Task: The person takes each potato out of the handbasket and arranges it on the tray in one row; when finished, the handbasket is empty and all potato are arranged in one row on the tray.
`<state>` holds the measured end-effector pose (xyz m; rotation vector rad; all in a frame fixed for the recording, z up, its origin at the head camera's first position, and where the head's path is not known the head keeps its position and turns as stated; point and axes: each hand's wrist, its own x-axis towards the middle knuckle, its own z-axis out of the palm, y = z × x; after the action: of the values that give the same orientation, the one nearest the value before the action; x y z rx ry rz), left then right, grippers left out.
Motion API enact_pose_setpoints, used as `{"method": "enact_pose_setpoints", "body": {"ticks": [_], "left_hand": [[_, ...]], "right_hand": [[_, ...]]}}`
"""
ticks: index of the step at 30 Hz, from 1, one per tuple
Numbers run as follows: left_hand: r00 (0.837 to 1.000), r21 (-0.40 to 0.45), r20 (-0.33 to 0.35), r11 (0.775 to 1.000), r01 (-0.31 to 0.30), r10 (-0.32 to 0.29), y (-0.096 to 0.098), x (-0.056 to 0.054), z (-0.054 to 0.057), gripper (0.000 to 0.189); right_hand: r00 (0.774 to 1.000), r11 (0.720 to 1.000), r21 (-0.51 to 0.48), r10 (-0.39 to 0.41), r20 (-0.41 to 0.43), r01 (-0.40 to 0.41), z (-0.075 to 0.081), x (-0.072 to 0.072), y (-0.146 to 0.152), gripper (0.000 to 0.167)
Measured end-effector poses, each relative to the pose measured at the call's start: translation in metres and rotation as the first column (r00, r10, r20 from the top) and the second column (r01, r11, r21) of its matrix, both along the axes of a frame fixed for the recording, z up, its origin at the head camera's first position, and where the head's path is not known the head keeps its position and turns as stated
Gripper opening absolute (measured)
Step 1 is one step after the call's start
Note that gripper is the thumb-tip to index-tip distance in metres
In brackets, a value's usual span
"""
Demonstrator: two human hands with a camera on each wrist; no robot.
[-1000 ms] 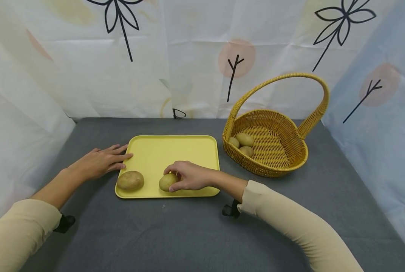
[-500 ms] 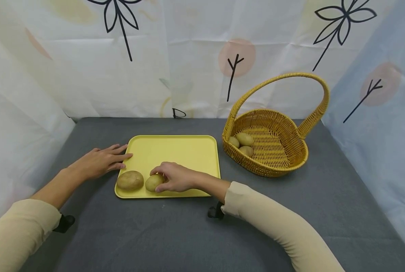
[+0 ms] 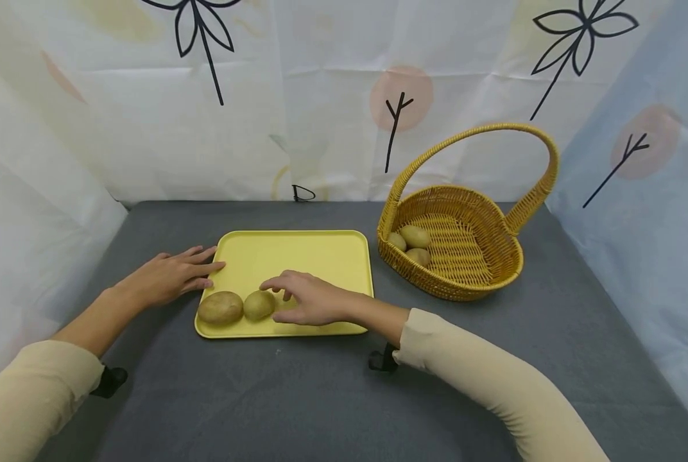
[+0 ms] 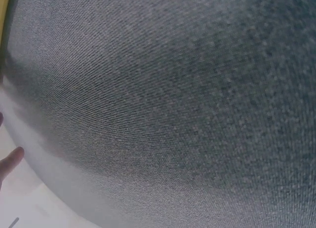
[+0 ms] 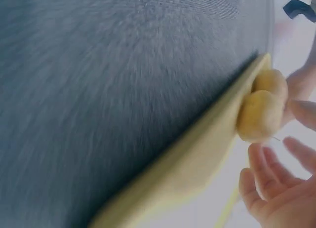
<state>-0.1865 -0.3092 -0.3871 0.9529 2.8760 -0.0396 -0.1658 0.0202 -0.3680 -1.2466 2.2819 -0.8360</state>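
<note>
A yellow tray (image 3: 298, 256) lies on the grey cloth, with two potatoes side by side at its near left corner. The larger brown potato (image 3: 221, 308) is at the left; the smaller, rounder potato (image 3: 259, 305) sits right against it. My right hand (image 3: 315, 299) hovers just right of the smaller potato, thumb and fingers spread apart with nothing between them. In the right wrist view its fingers (image 5: 266, 176) stand off from the small potato. My left hand (image 3: 167, 276) rests with straight, spread fingers on the tray's left rim.
A woven yellow basket (image 3: 482, 256) with a tall arched handle (image 3: 482, 130) stands right of the tray, holding several potatoes (image 3: 416, 237) at its left side. Grey cloth (image 3: 298, 398) covers the table, and a patterned white curtain (image 3: 321, 128) hangs behind and at both sides.
My right hand slid the smaller potato left along the tray up to the larger one, then let go and drew back slightly to the right. The left hand stayed in place.
</note>
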Motion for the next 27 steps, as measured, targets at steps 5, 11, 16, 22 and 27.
{"method": "enact_pose_setpoints", "body": {"ticks": [5,11,16,22,27], "left_hand": [[1.000,0.017,0.002,1.000,0.008,-0.008,0.000,0.000,0.000,0.050],[1.000,0.019,-0.003,1.000,0.010,-0.010,0.000,0.000,0.001,0.050],[1.000,0.016,0.013,1.000,-0.001,0.001,0.001,0.001,0.002,0.050],[1.000,0.012,-0.002,1.000,-0.001,0.001,0.000,0.001,0.003,0.050],[1.000,0.017,0.007,1.000,0.000,0.000,0.001,0.000,0.002,0.050]], "right_hand": [[0.998,0.998,-0.032,0.051,0.028,-0.051,0.019,-0.002,0.034,0.044],[0.999,0.999,-0.018,0.035,0.008,-0.035,0.045,-0.007,0.085,0.043],[0.999,0.999,-0.007,-0.045,-0.012,0.045,0.061,-0.017,0.128,0.045],[0.984,0.984,0.011,-0.177,0.024,0.177,0.077,-0.036,0.175,0.045],[0.957,0.957,0.030,-0.289,0.015,0.288,0.076,-0.057,0.203,0.047]]}}
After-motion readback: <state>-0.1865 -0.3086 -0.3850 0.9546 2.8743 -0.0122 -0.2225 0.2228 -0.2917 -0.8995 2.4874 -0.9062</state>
